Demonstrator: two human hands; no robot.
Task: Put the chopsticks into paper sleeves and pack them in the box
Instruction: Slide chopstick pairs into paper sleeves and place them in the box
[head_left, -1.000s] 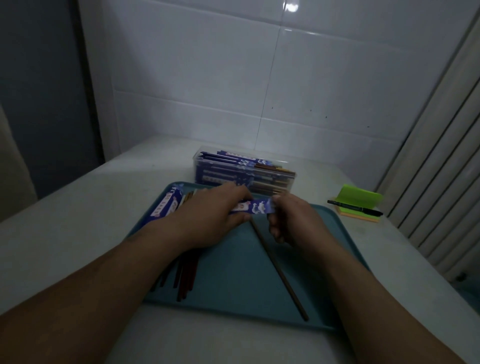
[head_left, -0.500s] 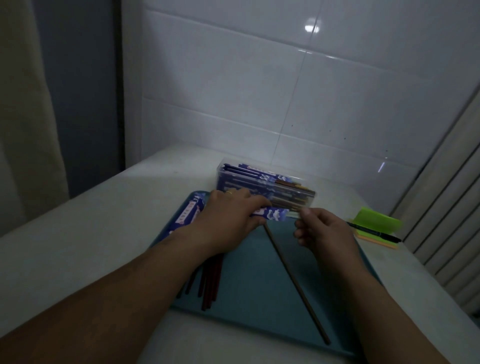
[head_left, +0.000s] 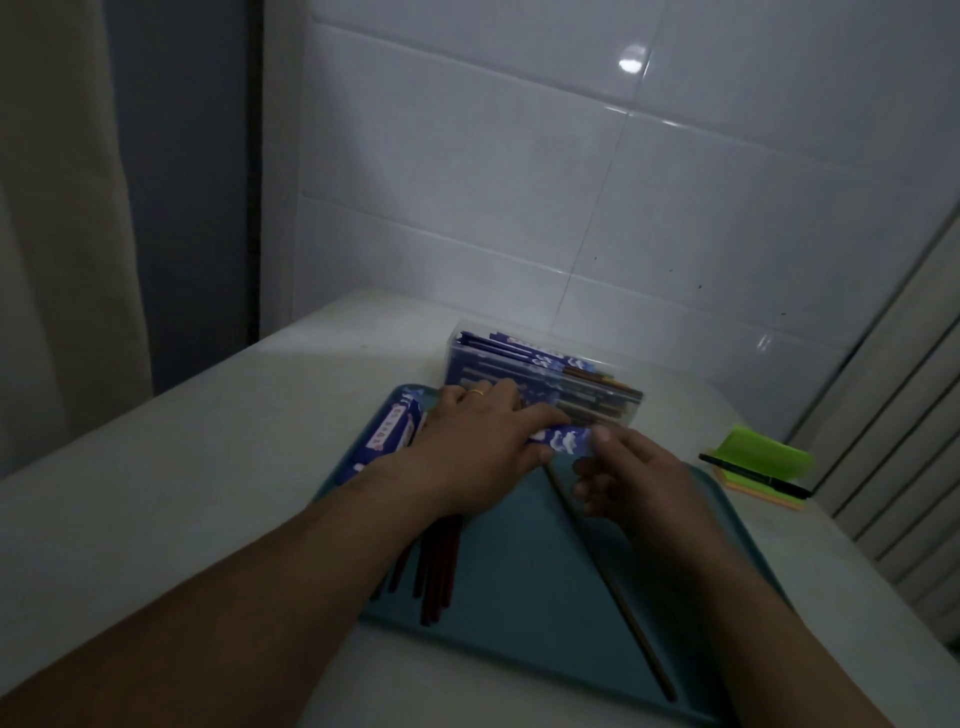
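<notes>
A narrow paper sleeve (head_left: 563, 440), glossy blue with a white cloud-like print, is held flat over the far part of a smooth teal tray (head_left: 519, 613) with rounded corners. Its left portion is covered and gripped by the curled fingers of the left hand (head_left: 483, 447), on which a gold-coloured ring (head_left: 477, 393) is worn. Its right end is pinched between the thumb and forefinger of the right hand (head_left: 639, 483).

A long, thin brown chopstick (head_left: 613, 587) is laid slantwise on the tray. Its far end is hidden under the sleeve between the hands, and its near end lies close to the tray's near edge. Whether it is touched by the right hand's lower fingers cannot be told.

A bundle of dark red chopsticks (head_left: 436, 577) is seen by the tray's left edge, partly covered by the left forearm. A stack of blue sleeves (head_left: 389, 436) is set at the tray's far left corner.

Just beyond the tray's far edge, a clear plastic box (head_left: 545, 384) is filled with sleeved chopsticks, their brown ends showing toward the right. Its near wall is partly blocked by the left hand.

Near the right edge of the pale table (head_left: 208, 467), a black pen (head_left: 753, 475) is laid across a green-topped pad of sticky notes (head_left: 763, 454). Glossy white tiles are seen behind.
</notes>
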